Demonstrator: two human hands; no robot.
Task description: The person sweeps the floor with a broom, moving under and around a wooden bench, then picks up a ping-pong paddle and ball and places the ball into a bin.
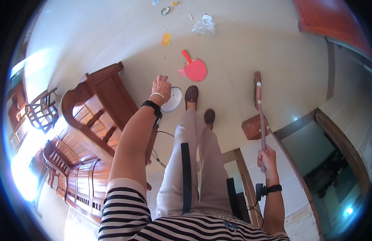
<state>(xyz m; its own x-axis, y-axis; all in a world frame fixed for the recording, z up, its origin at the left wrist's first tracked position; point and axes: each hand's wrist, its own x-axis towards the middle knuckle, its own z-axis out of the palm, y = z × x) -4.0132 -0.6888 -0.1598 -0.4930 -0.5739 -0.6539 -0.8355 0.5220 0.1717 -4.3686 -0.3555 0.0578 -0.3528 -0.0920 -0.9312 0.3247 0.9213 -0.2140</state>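
My left hand (161, 86) is held out over the floor, back up, fingers slightly curled and a little apart, with nothing visible in them. It partly covers a white round dish (174, 100) with a dark rim; whether they touch I cannot tell. My right hand (266, 159) grips the pinkish stick handle (262, 120) of a broom, whose brown head (257, 75) points away from me over the floor. Beyond my shoes (191, 94) lies a red table tennis paddle (196, 70), with a small pink printed piece (181, 72) at its edge.
Farther out lie a yellow-orange packet (166, 39), a crumpled clear plastic bag (204, 27), a small metallic item (165, 11) and a yellow cap (175, 3). A carved wooden bench (110, 90) stands at left. A reddish-brown block (254, 127) is by the broom, near a doorway (321, 120).
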